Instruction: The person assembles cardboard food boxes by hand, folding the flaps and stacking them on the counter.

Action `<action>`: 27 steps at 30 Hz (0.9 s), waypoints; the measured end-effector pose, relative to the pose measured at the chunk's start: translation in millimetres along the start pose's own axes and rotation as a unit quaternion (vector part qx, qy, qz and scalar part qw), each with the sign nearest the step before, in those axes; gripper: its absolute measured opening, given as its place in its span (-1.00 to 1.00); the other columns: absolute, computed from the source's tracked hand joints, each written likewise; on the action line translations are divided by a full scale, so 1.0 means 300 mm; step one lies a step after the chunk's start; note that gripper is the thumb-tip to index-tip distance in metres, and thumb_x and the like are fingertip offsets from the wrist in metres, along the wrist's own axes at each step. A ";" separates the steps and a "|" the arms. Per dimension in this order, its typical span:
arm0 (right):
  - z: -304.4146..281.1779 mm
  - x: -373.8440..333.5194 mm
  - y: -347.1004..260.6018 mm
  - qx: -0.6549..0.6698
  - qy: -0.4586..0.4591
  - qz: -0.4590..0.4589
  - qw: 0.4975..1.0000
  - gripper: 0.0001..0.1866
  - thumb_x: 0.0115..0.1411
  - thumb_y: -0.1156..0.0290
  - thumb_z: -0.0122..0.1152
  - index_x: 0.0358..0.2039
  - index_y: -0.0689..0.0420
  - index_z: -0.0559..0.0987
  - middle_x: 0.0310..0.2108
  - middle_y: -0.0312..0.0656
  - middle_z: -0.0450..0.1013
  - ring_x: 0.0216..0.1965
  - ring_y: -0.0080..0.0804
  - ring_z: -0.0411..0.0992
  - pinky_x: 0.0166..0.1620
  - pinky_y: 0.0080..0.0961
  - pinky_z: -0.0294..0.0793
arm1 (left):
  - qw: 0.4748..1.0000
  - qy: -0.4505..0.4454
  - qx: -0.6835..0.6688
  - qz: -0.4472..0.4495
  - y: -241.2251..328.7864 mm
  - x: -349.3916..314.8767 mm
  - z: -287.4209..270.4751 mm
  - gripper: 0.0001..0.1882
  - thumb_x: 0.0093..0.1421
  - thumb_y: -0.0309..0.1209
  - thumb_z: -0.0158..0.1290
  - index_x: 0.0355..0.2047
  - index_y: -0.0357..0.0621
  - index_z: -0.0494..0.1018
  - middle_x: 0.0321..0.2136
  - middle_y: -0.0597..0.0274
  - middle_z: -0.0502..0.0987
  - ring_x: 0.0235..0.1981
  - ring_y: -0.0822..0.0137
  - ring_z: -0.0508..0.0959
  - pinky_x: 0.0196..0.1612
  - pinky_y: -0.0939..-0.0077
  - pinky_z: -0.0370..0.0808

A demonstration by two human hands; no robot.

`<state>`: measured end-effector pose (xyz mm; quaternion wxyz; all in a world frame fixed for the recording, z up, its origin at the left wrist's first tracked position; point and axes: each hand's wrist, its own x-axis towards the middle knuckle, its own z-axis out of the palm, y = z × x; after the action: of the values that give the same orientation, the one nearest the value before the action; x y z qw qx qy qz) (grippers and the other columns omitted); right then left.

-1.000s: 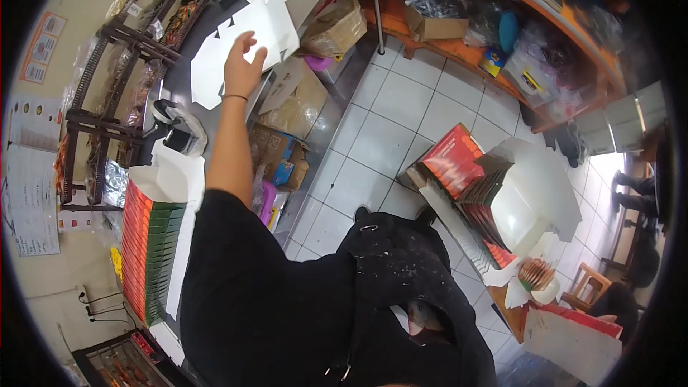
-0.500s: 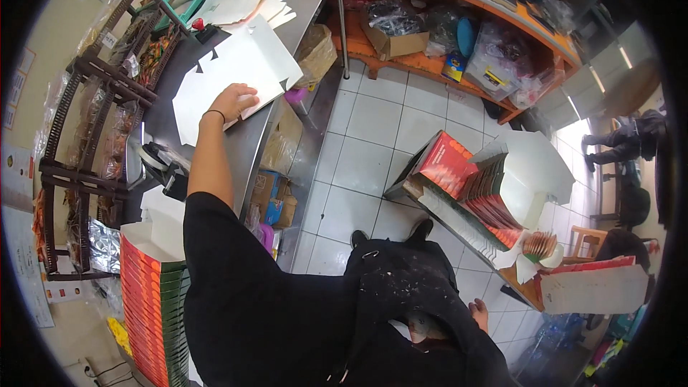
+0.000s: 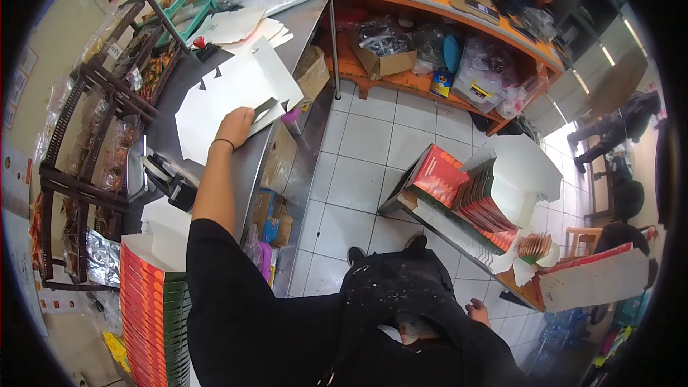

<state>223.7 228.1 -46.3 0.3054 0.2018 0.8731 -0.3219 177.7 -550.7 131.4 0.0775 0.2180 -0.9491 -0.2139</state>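
Left hand [image 3: 235,127] at 10 o'clock, on the near edge of a white, notched, flat cardboard sheet [image 3: 215,104] lying on a grey metal table [image 3: 304,21]. Sheet spreads from 9 to 2 o'clock of the fingers; these are curled, tips hidden, grip cannot be told. Right hand [image 3: 478,311], between 4 and 5 o'clock: fingers partly bent, too small to judge.

Containers: brown open cardboard box [image 3: 396,64], 1 o'clock, holds plastic bags; dark brown plastic rack [image 3: 89,190], 9 o'clock, holds clear packets [image 3: 95,118]. Red-and-green, white-lined cardboard boxes [image 3: 143,301] nested, 8 o'clock.
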 end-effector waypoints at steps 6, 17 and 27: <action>-0.024 -0.107 -0.268 -0.046 0.009 -0.092 0.995 -0.56 -0.08 0.38 0.10 -0.15 0.31 0.39 -0.26 0.09 0.40 -0.20 -0.16 0.39 -0.13 -0.42 0.33 | 0.903 0.386 0.187 0.009 0.017 0.027 -0.113 -0.81 0.16 -0.30 -0.24 -0.41 -0.13 0.31 -0.47 0.10 0.41 -0.48 0.04 0.45 -0.45 0.19 0.39; -0.013 -0.695 -1.391 -0.137 0.212 -0.780 0.572 -0.60 -0.14 0.50 0.09 -0.19 0.10 0.41 -0.14 -0.06 0.32 -0.09 -0.16 0.27 -0.07 -0.26 0.24 | 0.794 0.397 0.184 0.421 0.630 -0.139 -0.232 -0.88 -0.13 -0.51 -0.03 -0.50 -0.07 0.37 -0.60 0.30 0.41 -0.64 0.34 0.37 -0.61 0.48 0.26; 0.057 -0.313 -1.110 -0.108 -0.018 -0.648 0.754 -0.74 -0.04 0.52 -0.03 -0.27 0.19 0.44 -0.46 0.02 0.40 -0.40 -0.01 0.37 -0.29 -0.32 0.38 | 0.924 0.256 -0.220 0.178 0.813 -0.701 0.508 -0.41 -0.05 -0.18 0.13 -0.07 -0.20 0.20 -0.26 0.04 0.29 -0.23 0.13 0.33 -0.19 0.33 0.29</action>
<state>116.5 -35.2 151.8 0.0594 -0.4520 0.8182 -0.3503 236.2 -201.6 90.7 0.4004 0.0697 -0.8492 -0.3372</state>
